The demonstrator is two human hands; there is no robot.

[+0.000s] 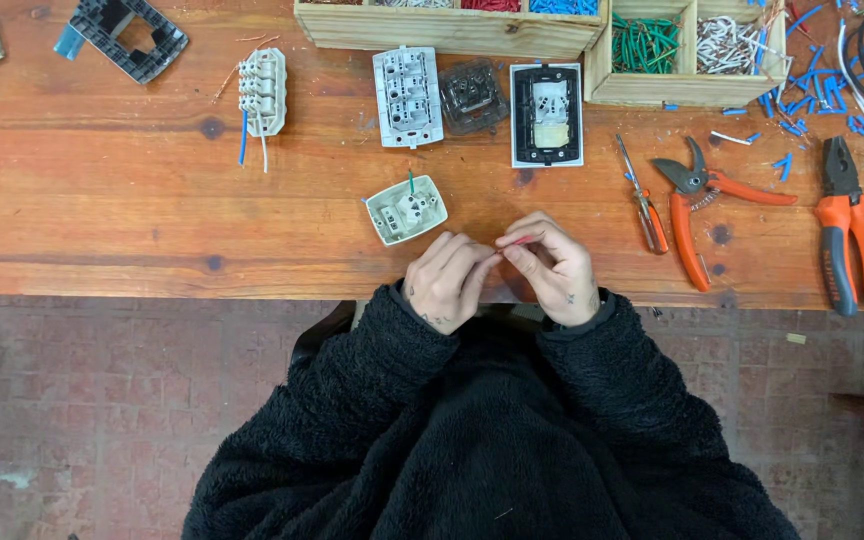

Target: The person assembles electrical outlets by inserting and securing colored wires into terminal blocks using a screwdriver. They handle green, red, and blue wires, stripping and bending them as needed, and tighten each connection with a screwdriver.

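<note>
My left hand (pixel 445 277) and my right hand (pixel 553 265) meet at the table's front edge, both pinching a short red wire (pixel 518 241) between their fingertips. Just beyond my left hand lies a small white socket module (pixel 405 209) with a green wire stuck upright in it. Black fleece sleeves cover both my arms.
On the wooden table (pixel 152 200) lie a white switch block (pixel 407 96), a dark module (pixel 472 96), a black-framed socket (pixel 546 114), a wired terminal block (pixel 262 92), a screwdriver (pixel 644 200), orange cutters (pixel 697 205) and pliers (pixel 849 225). Wooden trays (pixel 687 88) of coloured wire pieces stand at the back.
</note>
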